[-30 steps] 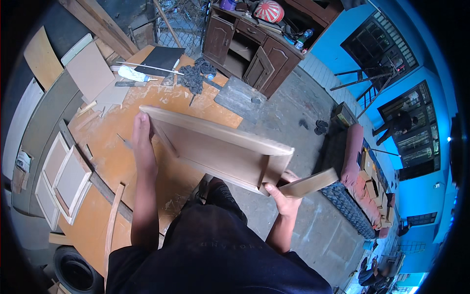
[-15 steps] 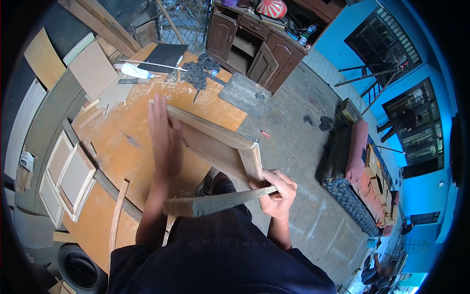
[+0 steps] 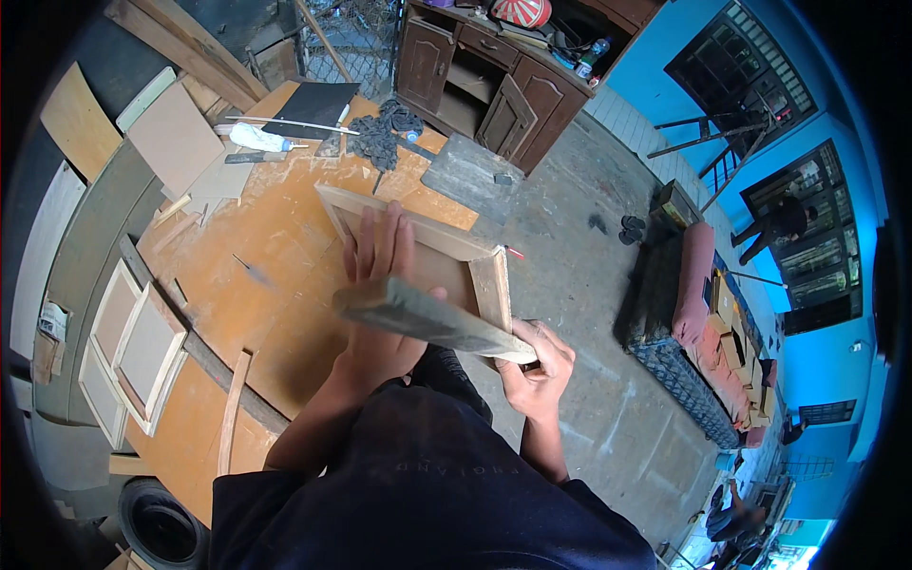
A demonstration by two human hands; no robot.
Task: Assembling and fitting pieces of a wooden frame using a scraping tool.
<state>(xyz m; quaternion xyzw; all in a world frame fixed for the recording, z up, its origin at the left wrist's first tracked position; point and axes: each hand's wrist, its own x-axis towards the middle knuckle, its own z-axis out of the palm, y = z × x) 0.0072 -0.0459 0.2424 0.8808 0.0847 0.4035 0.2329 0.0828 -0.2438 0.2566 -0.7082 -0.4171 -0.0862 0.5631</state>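
Observation:
A shallow wooden frame [image 3: 489,290] with a brown panel in it is tilted up in front of me, over the near edge of the worktable. At its lower right corner my right hand [image 3: 540,366] has closed its fingers. One end of a wooden strip [image 3: 427,318] meets that same hand; its other end sticks out freely to the left. I cannot tell if the strip is joined to the frame. My left hand [image 3: 385,252] reaches behind the strip with fingers stretched out, at the panel inside the frame; whether it touches is unclear.
On the orange worktable [image 3: 294,204] lie a white bottle [image 3: 259,139], dark rags [image 3: 375,142], a grey board [image 3: 470,180] and small framed panels [image 3: 142,342]. A brown cabinet [image 3: 508,95] stands beyond. To the right is a sofa [image 3: 684,366] loaded with things. Other people are farther off.
My left hand has moved right, from the frame's left end to over the panel. The strip's free end has swung upward. My right hand keeps its hold on the corner.

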